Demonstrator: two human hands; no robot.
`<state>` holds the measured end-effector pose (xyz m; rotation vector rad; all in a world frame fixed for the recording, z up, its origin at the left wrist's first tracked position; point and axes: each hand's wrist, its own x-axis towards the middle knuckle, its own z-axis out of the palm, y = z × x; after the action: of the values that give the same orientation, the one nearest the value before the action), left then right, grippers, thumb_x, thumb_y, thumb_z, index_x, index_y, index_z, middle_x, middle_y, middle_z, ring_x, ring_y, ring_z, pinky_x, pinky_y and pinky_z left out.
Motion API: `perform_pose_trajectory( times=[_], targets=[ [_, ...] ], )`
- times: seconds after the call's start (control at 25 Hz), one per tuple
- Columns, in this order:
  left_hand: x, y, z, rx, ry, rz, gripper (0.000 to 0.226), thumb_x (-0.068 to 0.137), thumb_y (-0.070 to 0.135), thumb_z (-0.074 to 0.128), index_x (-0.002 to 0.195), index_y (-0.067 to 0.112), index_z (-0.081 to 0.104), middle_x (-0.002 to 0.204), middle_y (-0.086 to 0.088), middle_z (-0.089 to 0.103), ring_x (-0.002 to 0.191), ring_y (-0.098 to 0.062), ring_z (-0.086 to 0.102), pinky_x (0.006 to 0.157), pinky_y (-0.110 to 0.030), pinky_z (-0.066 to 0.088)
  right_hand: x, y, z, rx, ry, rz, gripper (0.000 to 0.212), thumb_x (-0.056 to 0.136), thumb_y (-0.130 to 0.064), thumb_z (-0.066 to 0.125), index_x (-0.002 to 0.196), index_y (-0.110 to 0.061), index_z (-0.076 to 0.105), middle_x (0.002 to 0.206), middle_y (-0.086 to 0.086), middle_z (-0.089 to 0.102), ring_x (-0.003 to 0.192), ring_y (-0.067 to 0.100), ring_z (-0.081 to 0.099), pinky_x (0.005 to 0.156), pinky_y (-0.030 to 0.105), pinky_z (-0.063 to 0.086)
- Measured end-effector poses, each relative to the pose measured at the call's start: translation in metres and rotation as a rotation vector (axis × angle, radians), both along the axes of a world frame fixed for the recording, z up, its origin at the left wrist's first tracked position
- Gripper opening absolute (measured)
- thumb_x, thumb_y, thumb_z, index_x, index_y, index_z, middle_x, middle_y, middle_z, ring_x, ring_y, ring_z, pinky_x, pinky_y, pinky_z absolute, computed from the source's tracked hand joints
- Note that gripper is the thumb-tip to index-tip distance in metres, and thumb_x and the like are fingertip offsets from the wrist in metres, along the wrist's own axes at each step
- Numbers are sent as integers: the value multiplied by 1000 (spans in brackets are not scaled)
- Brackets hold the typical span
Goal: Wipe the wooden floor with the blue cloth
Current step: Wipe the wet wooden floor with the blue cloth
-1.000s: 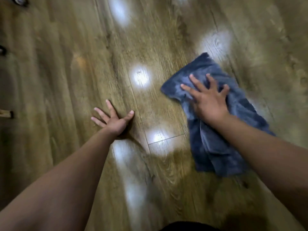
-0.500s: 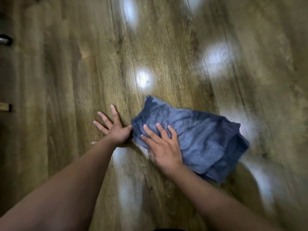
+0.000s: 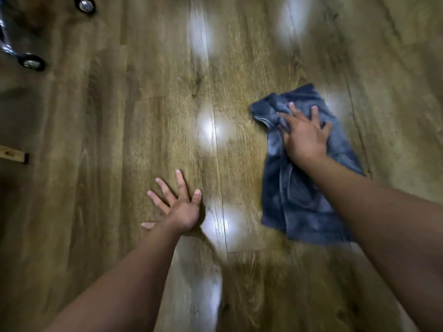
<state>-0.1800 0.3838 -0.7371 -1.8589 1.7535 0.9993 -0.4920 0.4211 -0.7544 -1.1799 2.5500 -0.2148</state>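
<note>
Glossy wooden floor [image 3: 148, 121]; right hand [image 3: 305, 135] spread on blue cloth [image 3: 299, 195]; left hand [image 3: 182, 209] flat.

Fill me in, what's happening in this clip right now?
A person is wiping a wooden floor by hand. The right hand presses flat, fingers spread, on a crumpled blue cloth lying on the boards. The left hand is planted palm-down on the bare floor to the cloth's left, apart from it, apparently as a brace. Two caster wheels and a chrome leg show at top left. The frame is motion-blurred, so the wipe looks mid-stroke.
</note>
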Motion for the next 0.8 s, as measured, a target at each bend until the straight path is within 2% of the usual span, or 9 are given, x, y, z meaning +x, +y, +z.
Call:
perform_pose_trajectory(
  times=[0.08, 0.12, 0.32, 0.44, 0.48, 0.64, 0.8],
  targets=[
    [-3, 1, 6, 25, 10, -9, 69, 99, 68, 21, 141, 59, -34, 148, 8, -55, 142, -29, -44, 99, -85, -7, 9, -24, -2, -69, 18, -39, 40, 104, -43, 39, 143, -39, 46, 163, -13, 23, 152, 31, 8, 115, 63, 10],
    [-5, 2, 9, 30, 12, -8, 69, 100, 67, 21, 142, 59, -33, 148, 8, -55, 142, -29, -44, 99, -85, -7, 22, -30, -1, -89, 44, 6, 40, 103, -40, 41, 143, -39, 47, 162, -12, 25, 152, 29, 10, 115, 60, 12],
    [-8, 3, 15, 23, 17, 26, 67, 101, 65, 23, 145, 59, -27, 152, 8, -51, 144, -28, -42, 101, -85, -4, 116, -10, 0, -43, 142, 546, 49, 98, -35, 46, 147, -38, 42, 163, -11, 25, 152, 24, 15, 113, 50, 15],
    [-8, 5, 19, 21, 21, 27, 67, 102, 64, 24, 146, 59, -26, 153, 8, -50, 144, -28, -41, 102, -85, -3, 86, -9, -3, 23, 207, 754, 53, 98, -31, 48, 149, -41, 35, 164, -14, 17, 151, 21, 17, 103, 45, 22],
    [-7, 4, 19, 22, 20, 20, 67, 101, 65, 23, 145, 59, -27, 151, 8, -51, 144, -29, -42, 102, -85, -4, 63, -14, -2, 24, 229, 705, 52, 98, -29, 50, 148, -40, 37, 164, -13, 19, 149, 21, 21, 99, 45, 25],
    [-5, 2, 10, 39, 26, 6, 68, 99, 68, 21, 140, 61, -33, 145, 9, -57, 140, -29, -46, 98, -86, -8, -18, -3, 2, 34, 219, 161, 38, 101, -33, 44, 139, -34, 50, 158, -7, 36, 133, 33, 36, 97, 56, 35],
    [-1, 2, 7, 21, 16, 11, 67, 99, 70, 20, 138, 63, -34, 147, 10, -56, 141, -28, -45, 97, -86, -7, 13, 41, 13, -49, 215, 127, 37, 99, -33, 49, 136, -32, 53, 155, -8, 40, 117, 40, 40, 92, 54, 35]
  ],
)
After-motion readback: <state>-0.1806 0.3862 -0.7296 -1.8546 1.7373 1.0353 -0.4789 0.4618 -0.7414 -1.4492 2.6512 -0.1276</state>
